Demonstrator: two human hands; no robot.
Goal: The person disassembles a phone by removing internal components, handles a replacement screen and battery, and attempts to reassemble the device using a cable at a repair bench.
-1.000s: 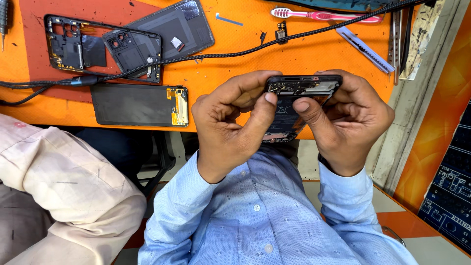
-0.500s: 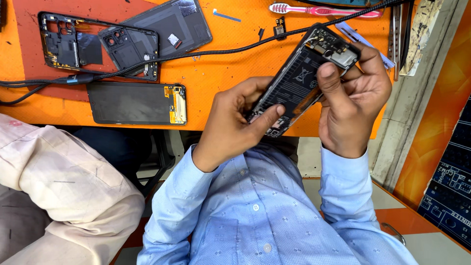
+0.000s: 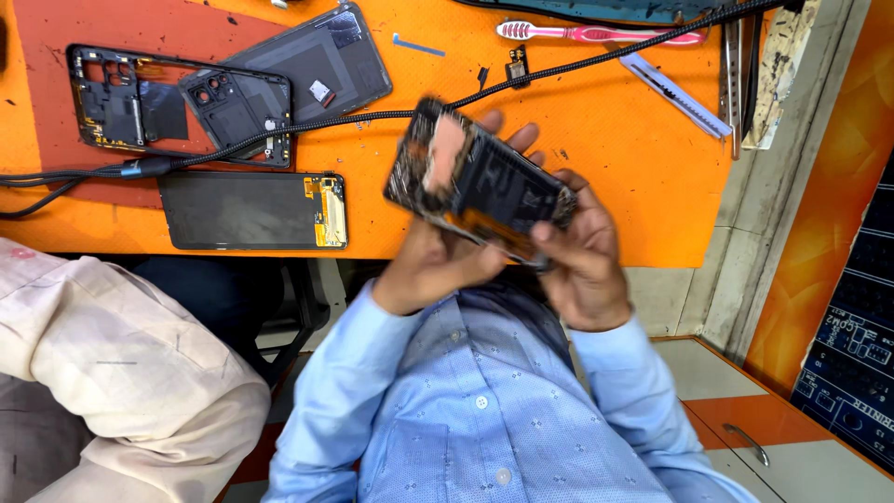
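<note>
Head view: I hold an opened phone (image 3: 484, 182) in both hands over the near edge of the orange bench (image 3: 605, 140). My left hand (image 3: 438, 265) cups it from below, fingers curled shut around its underside. My right hand (image 3: 582, 256) grips the right end, thumb pressed on the near edge and fingertips showing behind the far edge. The phone is tilted, left end raised toward the bench, exposed interior facing me. It is blurred, so I cannot make out separate parts inside beyond a pale patch near the left end and an orange strip along the near edge.

On the bench, well apart to the left, a dark screen panel (image 3: 251, 210) lies flat with a yellow flex strip at its right end. Beyond it sit a black frame (image 3: 121, 107) and a second black frame piece (image 3: 237, 116). A grey back cover (image 3: 317, 65) lies behind those. A black cable (image 3: 372, 116) runs across the bench from the left edge toward the upper right, passing behind the phone. A pink toothbrush (image 3: 596, 35) lies at the far edge, with a pale flat strip (image 3: 675, 93) near it and tweezers (image 3: 736, 74) at the right.

Another person's beige sleeve (image 3: 121, 373) fills the lower left.
</note>
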